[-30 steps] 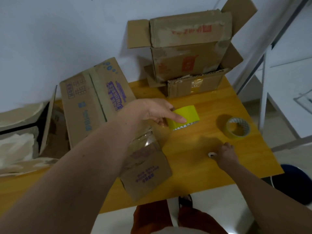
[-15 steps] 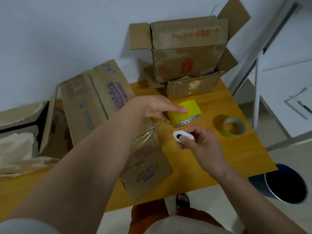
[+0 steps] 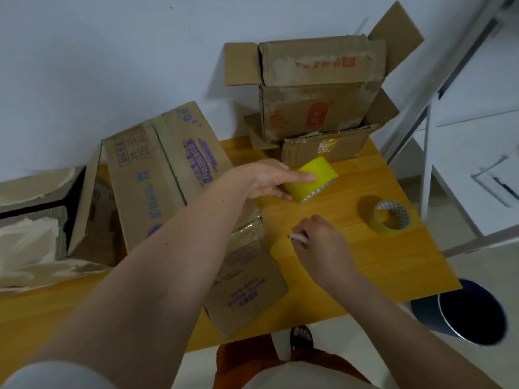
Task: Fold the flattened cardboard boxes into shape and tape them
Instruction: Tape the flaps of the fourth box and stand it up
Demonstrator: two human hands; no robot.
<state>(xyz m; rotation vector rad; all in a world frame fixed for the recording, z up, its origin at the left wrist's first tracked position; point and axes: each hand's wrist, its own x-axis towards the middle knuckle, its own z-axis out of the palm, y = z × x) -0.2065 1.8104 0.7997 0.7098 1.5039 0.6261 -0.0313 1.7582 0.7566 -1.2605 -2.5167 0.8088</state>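
Observation:
My left hand [image 3: 269,179] grips a wide yellow tape roll [image 3: 314,178], held on its side above the wooden table [image 3: 365,265]. Lower and nearer to me, my right hand [image 3: 320,242] pinches a small white cutter [image 3: 298,237], whose tip pokes out to the left. A cardboard box with purple print [image 3: 168,175] lies folded into shape under my left forearm, with its taped flap [image 3: 247,287] toward the table's front edge. A second, thinner yellow tape roll [image 3: 390,217] lies flat on the table to the right.
Worn flattened boxes with red print [image 3: 317,88] lean on the wall at the back. An open box with white filling [image 3: 33,220] lies at the left. A dark bin [image 3: 469,313] stands on the floor right of the table, beside a white frame [image 3: 427,164].
My right hand picked the white cutter off the table, raised it toward the tape roll, then turned it down and to the left. My left hand keeps holding the roll and has tilted it.

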